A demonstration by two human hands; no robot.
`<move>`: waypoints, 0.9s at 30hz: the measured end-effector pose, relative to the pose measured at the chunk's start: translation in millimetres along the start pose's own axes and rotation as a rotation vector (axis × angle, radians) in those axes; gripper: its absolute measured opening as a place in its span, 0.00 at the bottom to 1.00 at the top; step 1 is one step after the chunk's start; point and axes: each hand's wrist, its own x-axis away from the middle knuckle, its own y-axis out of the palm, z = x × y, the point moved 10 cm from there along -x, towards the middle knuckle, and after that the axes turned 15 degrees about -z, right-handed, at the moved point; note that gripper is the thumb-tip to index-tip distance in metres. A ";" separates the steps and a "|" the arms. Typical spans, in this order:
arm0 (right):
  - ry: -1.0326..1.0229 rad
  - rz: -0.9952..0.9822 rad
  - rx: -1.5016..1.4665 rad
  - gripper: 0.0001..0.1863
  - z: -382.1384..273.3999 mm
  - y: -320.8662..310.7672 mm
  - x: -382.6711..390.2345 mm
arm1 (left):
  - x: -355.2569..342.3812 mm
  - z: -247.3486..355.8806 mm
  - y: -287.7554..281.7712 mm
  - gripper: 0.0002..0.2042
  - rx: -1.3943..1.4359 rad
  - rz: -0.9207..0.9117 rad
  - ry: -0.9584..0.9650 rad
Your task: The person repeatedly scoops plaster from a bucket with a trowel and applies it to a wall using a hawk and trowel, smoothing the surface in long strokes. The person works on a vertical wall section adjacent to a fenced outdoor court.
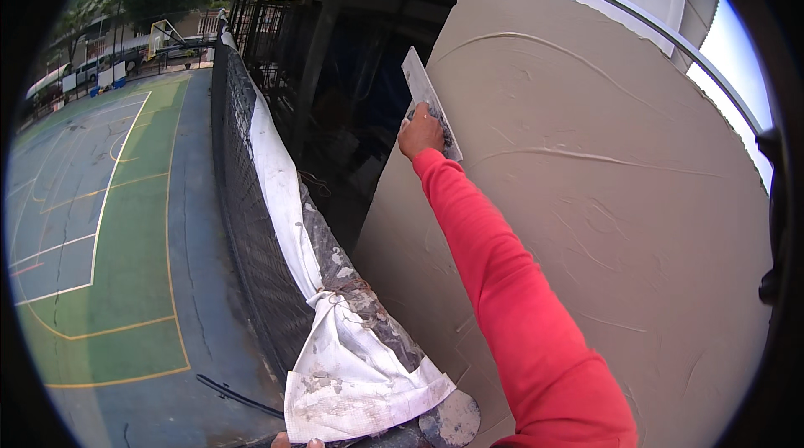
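My right hand [421, 131], at the end of a red sleeve, is closed around the handle of a plastering trowel [450, 136]. The trowel's long, pale, smeared blade lies along the left edge of a wall coated in smooth grey-beige plaster [603, 222]. Curved ridges and faint marks run across this plaster. Only fingertips of my left hand [315, 443] show at the bottom edge, touching the lower hem of a white cloth [356, 393]; the rest of that hand is out of frame, so its grip is unclear. The cloth is tied over a plaster-spattered rail [368, 301].
Dark mesh netting [251, 222] hangs beneath the rail, with a green and blue sports court [126, 280] far below on the left. A shadowed space with metal posts [318, 63] opens beyond the wall's left edge. A curved metal bar [662, 33] passes behind its top.
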 end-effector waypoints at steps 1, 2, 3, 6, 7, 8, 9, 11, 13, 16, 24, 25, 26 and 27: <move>0.018 0.021 -0.006 0.18 0.0 -4.9 -9.4 | -0.6 0.0 0.0 0.35 -0.007 -0.007 0.000; 0.027 0.040 -0.019 0.17 -0.7 -11.0 -17.8 | -1.0 -0.1 -0.1 0.33 -0.013 -0.012 -0.001; 0.034 0.062 -0.034 0.17 -1.2 -20.0 -25.7 | -1.2 -0.2 -0.3 0.31 -0.016 -0.014 0.001; 0.028 0.121 -0.040 0.17 -6.1 -49.5 -37.5 | -0.3 -0.9 -1.2 0.28 -0.035 -0.005 -0.003; 0.036 0.146 -0.059 0.18 -6.7 -60.2 -38.2 | 0.4 -0.7 -2.2 0.27 -0.029 0.006 0.003; 0.043 0.174 -0.075 0.18 -7.2 -72.8 -38.0 | 1.2 -0.4 -2.8 0.26 -0.022 0.019 0.010; 0.041 0.215 -0.097 0.18 -6.8 -87.1 -35.5 | 2.2 0.2 -3.3 0.26 -0.015 0.027 0.020; 0.036 0.297 -0.141 0.18 -4.7 -112.9 -25.2 | 3.8 0.5 -2.3 0.28 -0.034 0.019 0.025; 0.043 0.371 -0.243 0.18 3.3 -135.7 -10.5 | 6.4 0.6 -0.8 0.31 -0.042 0.004 0.013; 0.030 0.520 -0.332 0.17 14.8 -168.7 21.7 | 9.8 1.1 1.1 0.41 -0.039 -0.011 -0.003; -0.035 0.722 -0.527 0.15 77.7 -226.8 137.1 | 12.4 11.6 -6.2 0.44 -0.027 0.015 0.104; -0.014 0.729 -0.556 0.16 89.6 -231.8 150.2 | 12.5 10.9 -2.9 0.44 -0.038 -0.020 0.089; -0.041 0.729 -0.585 0.16 99.2 -240.1 164.5 | 12.8 12.4 -4.2 0.44 -0.034 -0.008 0.105; -0.046 0.715 -0.632 0.16 110.8 -244.7 181.6 | 13.9 13.4 -3.8 0.43 -0.048 -0.003 0.105</move>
